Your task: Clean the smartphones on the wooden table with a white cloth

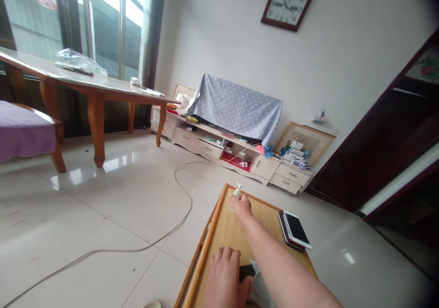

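My right hand reaches to the far left corner of a small wooden table and is closed on a small clear bottle with a pale spray top. My left hand rests palm down near the table's front edge, fingers together, partly over a dark flat object. White tissue or plastic lies under my right forearm. Two stacked phones lie at the table's right edge.
A white cable snakes across the glossy tiled floor on the left. A long wooden table and a purple-cushioned chair stand at the left. A low white cabinet carries a cloth-covered screen against the far wall.
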The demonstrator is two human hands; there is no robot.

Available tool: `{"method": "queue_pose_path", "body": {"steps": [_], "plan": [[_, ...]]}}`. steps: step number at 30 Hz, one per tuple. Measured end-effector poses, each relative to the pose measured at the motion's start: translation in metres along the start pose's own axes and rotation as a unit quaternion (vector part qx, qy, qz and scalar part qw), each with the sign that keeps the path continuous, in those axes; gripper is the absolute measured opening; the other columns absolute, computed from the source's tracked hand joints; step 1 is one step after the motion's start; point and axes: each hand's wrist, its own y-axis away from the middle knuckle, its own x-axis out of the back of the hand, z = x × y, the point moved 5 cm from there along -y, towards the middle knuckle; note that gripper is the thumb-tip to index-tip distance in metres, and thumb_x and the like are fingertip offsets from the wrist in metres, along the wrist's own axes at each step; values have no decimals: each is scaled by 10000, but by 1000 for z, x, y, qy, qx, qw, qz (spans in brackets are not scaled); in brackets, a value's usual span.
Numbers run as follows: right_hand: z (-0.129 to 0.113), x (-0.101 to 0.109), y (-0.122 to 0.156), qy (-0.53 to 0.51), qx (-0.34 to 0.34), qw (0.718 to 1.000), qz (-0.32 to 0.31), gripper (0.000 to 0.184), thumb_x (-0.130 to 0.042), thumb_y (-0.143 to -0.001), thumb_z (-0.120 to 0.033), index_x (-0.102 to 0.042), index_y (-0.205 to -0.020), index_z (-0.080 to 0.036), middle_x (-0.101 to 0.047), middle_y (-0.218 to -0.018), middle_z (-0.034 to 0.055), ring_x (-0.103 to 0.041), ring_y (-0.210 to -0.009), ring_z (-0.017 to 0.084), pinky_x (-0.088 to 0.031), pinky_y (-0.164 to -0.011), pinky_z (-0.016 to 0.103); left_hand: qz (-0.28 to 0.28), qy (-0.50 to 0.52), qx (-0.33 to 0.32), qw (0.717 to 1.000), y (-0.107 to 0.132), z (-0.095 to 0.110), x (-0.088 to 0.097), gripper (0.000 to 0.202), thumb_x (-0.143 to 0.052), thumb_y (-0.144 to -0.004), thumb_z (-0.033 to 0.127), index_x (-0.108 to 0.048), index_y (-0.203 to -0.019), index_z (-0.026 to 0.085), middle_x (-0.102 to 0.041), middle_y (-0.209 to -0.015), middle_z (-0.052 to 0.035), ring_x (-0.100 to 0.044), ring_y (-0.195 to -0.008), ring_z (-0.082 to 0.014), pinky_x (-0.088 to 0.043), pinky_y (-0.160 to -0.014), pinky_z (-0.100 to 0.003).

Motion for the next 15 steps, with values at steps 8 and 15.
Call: {"method": "queue_pose_path", "body": {"steps": [8, 15], "plan": [[-23, 86, 115, -61, 11, 998, -20, 301, -654, -780, -506, -524, -839, -240, -632, -696, -20, -597, -602, 158, -482, -581, 277, -19, -30, 16, 999, 4, 2, 12, 481, -608, -791, 387, -644, -1246, 237, -623, -1275, -102, -489, -1224, -310, -368, -1013, -408], [7, 165, 189, -112, -81, 990, 25, 402, -807, -619, -534, -575, -777, -247, -661, -649, -2, -629, -573, 185, -484, -556, 296, -56, -90, 16, 994, 1, -3, 2, 523, -610, -781, 421, -634, -1275, 248, -617, -1322, -99, -495, -1266, -316, -402, -990, -395]]}}
